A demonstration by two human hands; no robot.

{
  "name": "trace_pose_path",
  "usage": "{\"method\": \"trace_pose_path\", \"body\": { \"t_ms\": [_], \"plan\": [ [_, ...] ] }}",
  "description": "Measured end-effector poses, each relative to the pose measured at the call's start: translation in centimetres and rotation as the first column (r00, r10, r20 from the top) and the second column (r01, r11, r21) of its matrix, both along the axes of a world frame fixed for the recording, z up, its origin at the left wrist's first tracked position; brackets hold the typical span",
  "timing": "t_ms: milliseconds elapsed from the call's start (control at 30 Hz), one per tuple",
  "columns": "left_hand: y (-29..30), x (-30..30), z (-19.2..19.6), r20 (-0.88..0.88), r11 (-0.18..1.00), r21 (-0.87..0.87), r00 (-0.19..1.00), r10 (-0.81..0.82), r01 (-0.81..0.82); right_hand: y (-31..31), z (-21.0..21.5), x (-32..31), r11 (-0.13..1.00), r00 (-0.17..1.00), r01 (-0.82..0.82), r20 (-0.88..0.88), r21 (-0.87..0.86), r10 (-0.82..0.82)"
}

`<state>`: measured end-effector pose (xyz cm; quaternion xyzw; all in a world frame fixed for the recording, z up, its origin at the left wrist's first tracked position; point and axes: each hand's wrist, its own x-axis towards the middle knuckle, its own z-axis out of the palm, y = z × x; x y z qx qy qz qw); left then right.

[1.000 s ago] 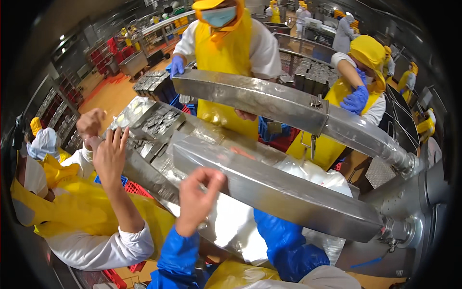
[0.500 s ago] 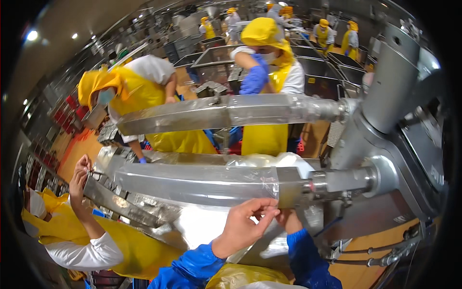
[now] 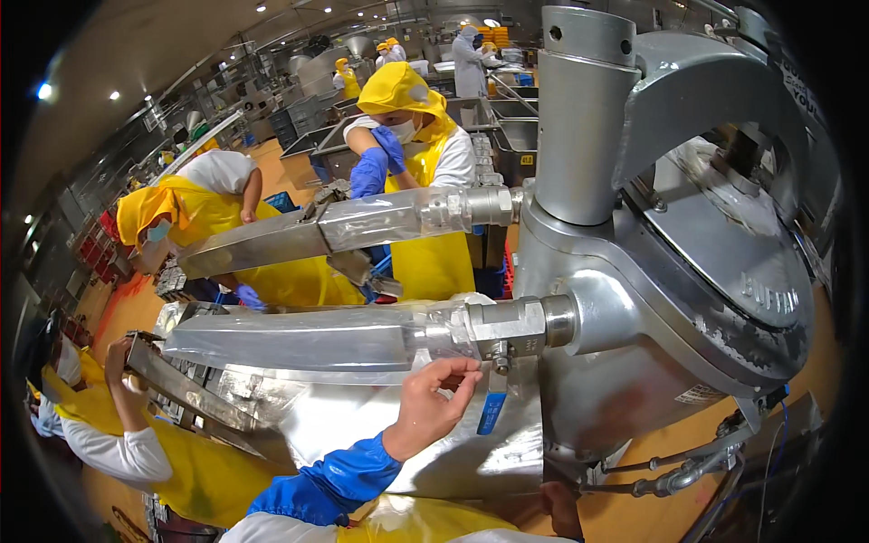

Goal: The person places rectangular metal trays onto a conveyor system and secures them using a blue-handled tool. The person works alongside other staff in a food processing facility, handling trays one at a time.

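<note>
A metal filling tube sheathed in a clear plastic bag (image 3: 290, 342) runs across the middle, with loose film gathered at its right end. My left hand (image 3: 433, 405), in a blue sleeve, is at that gathered end, thumb and fingertips pinched on the film's edge. Beside my fingertips, a steel valve (image 3: 509, 328) joins the tube to the machine, its blue lever (image 3: 491, 412) hanging down. My right hand (image 3: 563, 512) is low, near the bottom edge below the machine, dark and partly cut off; its fingers cannot be made out.
The large grey machine (image 3: 588, 271) fills the right side. A second bagged tube (image 3: 371, 222) runs parallel behind. A shiny metal table (image 3: 362, 425) lies below. One co-worker (image 3: 412, 118) stands across, another (image 3: 195, 208) bends at back left, and a third (image 3: 136, 434) holds a metal mould (image 3: 186, 385).
My view has turned right, bringing more of the machine in. My right hand has left the film and dropped low. The blue lever now shows hanging below the valve.
</note>
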<state>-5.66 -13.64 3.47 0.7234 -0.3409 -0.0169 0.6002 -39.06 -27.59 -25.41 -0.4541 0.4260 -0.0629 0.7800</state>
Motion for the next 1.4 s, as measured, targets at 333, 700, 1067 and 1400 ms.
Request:
{"method": "trace_pose_path", "body": {
  "t_ms": [333,700,1067,1400],
  "plan": [
    [6.6,-0.8,2.7,0.193,0.969,0.048,0.949,-0.247,0.243,1.4,2.6,13.3,0.845,0.872,-0.464,0.03,-0.267,0.488],
    [25.6,-8.5,-4.9,-0.148,0.875,0.389,0.918,0.368,-0.288,7.5,-6.2,27.7,0.33,0.526,-0.754,-0.22,-0.568,0.822],
    [27.1,-19.9,-6.6,-0.384,0.701,0.543,0.606,0.697,-0.462,25.9,-9.1,38.0,-0.137,0.371,-0.576,-0.407,-0.806,0.835],
    [27.8,-21.6,-8.5,-0.437,0.586,0.564,0.391,0.81,-0.582,25.6,-10.6,37.8,-0.248,0.372,-0.494,-0.46,-0.834,0.806]
  ]
}}
